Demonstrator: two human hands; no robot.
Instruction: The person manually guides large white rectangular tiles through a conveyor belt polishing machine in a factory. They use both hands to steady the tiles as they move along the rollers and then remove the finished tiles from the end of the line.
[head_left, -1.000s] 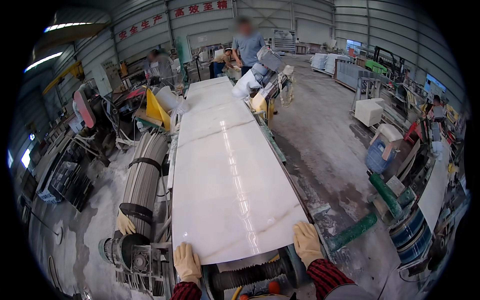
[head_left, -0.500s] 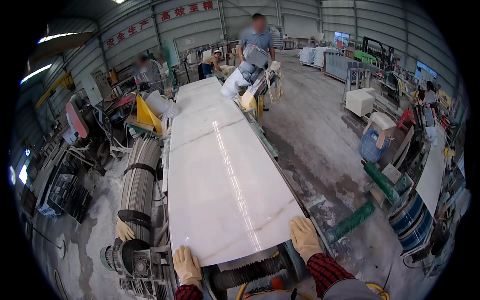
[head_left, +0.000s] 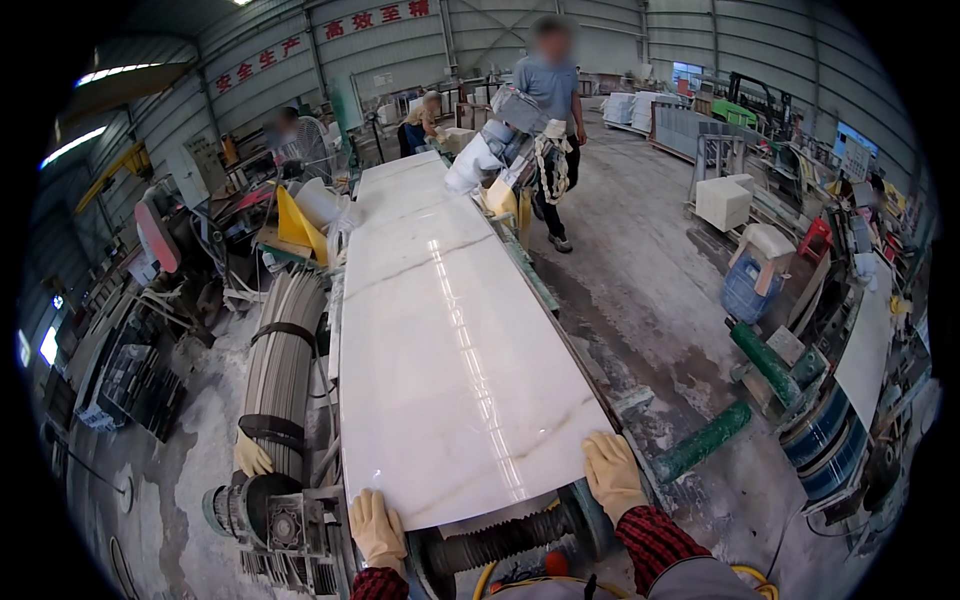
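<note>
A long, polished white stone slab (head_left: pixel 455 370) with faint brownish veins lies on a narrow roller machine, running away from me. Both my hands wear cream rubber gloves. My left hand (head_left: pixel 377 530) grips the slab's near left corner, its fingers bent over the edge. At the near right corner, my right hand (head_left: pixel 613 475) has its fingers curled onto the slab's top. The undersides of both hands are hidden. Below the slab's near edge, a dark ribbed roller (head_left: pixel 500 540) shows between my hands.
A motor (head_left: pixel 265 515) and a strapped bundle of pale strips (head_left: pixel 277 370) stand left, with a loose glove (head_left: pixel 252 455). Green rollers (head_left: pixel 705 440) jut out right, near a blue barrel (head_left: pixel 750 285). A person in a blue shirt (head_left: pixel 548 90) walks beyond the machine head (head_left: pixel 505 150).
The blue-shirted person has stepped out to the right from behind the machine head. My hands and the slab keep their places; the view has shifted slightly.
</note>
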